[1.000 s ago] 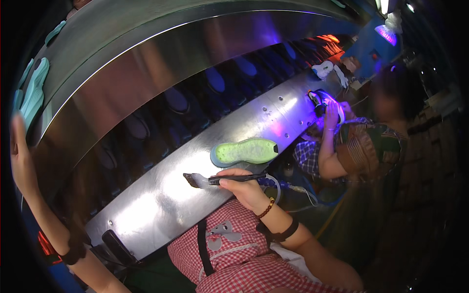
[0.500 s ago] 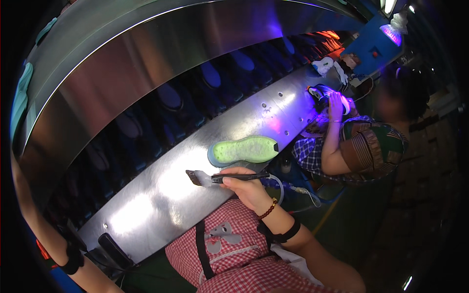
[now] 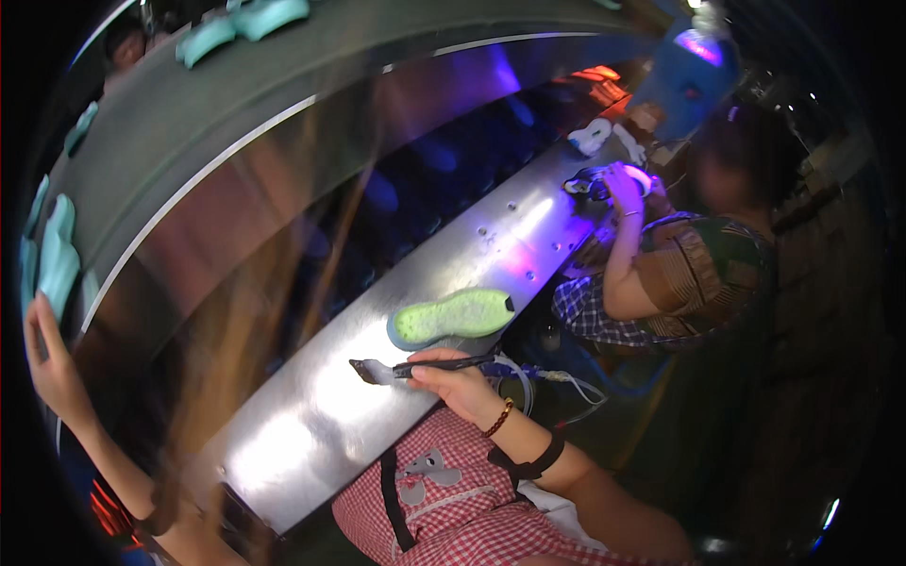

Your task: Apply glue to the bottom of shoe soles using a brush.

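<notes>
My right hand (image 3: 451, 382) is closed around the black handle of a glue brush (image 3: 376, 372), its dark bristles pointing left above the metal ledge. A clear tube trails from the handle's rear end. Just beyond the brush lies a light green shoe sole (image 3: 453, 319) with a bluish rim, hollow side up. My left hand (image 3: 58, 373) is raised at the far left with fingers stretched and apart. Its fingertips are at the lower end of a teal shoe-shaped piece (image 3: 58, 259) on the upper belt. Whether they touch it, I cannot tell.
The metal ledge (image 3: 311, 396) runs diagonally before me, beside a dark lower row of shoe parts. More teal pieces (image 3: 269, 17) lie on the curved upper belt (image 3: 283, 61). At right a co-worker (image 3: 661, 274) handles a shoe (image 3: 590, 182) under purple light.
The view has shifted, bringing more of the upper belt and its teal pieces into sight. My left hand has come into view at the left; my right still holds the brush near the sole.
</notes>
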Demonstrator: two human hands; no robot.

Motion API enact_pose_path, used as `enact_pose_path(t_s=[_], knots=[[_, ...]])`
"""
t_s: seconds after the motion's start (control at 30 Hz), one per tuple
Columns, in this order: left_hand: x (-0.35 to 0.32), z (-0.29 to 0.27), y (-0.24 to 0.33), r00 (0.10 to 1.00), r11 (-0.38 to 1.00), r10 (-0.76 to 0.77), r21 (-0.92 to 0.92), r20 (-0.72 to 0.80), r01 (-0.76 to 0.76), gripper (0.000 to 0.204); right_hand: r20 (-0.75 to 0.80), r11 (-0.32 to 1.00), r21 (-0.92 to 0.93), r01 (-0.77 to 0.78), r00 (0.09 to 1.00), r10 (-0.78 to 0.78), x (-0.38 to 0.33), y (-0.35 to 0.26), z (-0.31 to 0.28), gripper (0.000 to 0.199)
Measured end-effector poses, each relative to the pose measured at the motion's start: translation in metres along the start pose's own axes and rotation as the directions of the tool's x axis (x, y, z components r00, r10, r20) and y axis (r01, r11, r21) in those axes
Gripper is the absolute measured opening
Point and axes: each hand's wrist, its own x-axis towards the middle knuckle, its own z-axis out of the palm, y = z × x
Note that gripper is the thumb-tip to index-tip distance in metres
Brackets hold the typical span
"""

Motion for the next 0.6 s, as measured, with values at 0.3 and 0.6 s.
enact_pose_path(t_s=[0.3, 0.6], knots=[[-0.078, -0.05, 0.059, 0.963, 0.786, -0.042, -0.604, -0.266, -0.133, 0.036, 0.097, 0.998, -0.026, 0.058, 0.994, -0.055, 0.0, -0.012, -0.005, 0.026], [-0.196, -0.013, 0.095, 0.911, 0.37, -0.153, -0.832, 0.383, 0.412, 0.045, 0.108, 0.995, -0.052, 0.087, 0.991, -0.081, -0.004, -0.019, -0.001, 0.026]])
